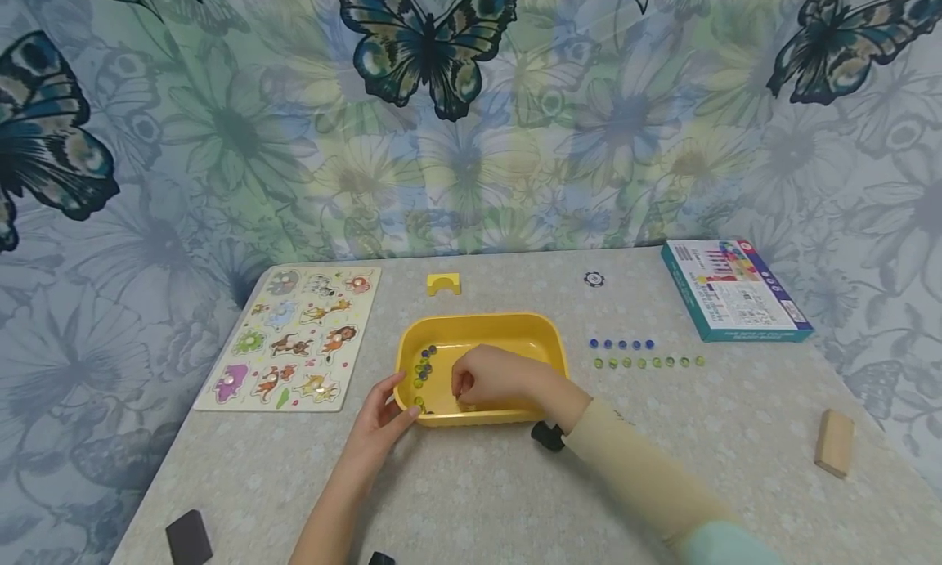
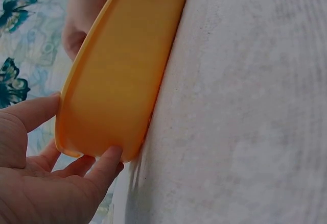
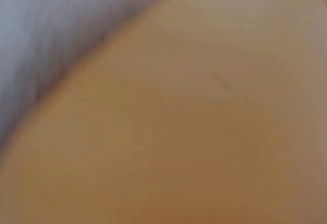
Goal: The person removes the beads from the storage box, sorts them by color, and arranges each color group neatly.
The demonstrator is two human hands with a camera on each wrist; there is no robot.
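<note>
A shallow yellow tray point(image 1: 482, 316) stands on the table in the head view. My left hand point(image 1: 379, 414) grips its left end, thumb at the near corner and fingers at the rim; the left wrist view shows the fingertips against the tray's outer wall point(image 2: 117, 71). Inside, along the left side, lie several small blue and yellow-green glass marbles point(image 1: 423, 369). My right hand point(image 1: 493, 375) reaches into the tray with curled fingers pointing down, right of those marbles. Its fingertips are hidden, so I cannot tell whether it holds a marble. Blurred yellow tray surface fills the right wrist view.
Right of the tray lie a row of blue marbles point(image 1: 622, 344) and a row of yellow-green marbles point(image 1: 643, 363). An animal puzzle board point(image 1: 300, 336) lies left. Behind are a yellow arch block point(image 1: 444, 284), a round chip point(image 1: 594, 279) and a box point(image 1: 736, 291). A wooden block point(image 1: 835, 442) lies right.
</note>
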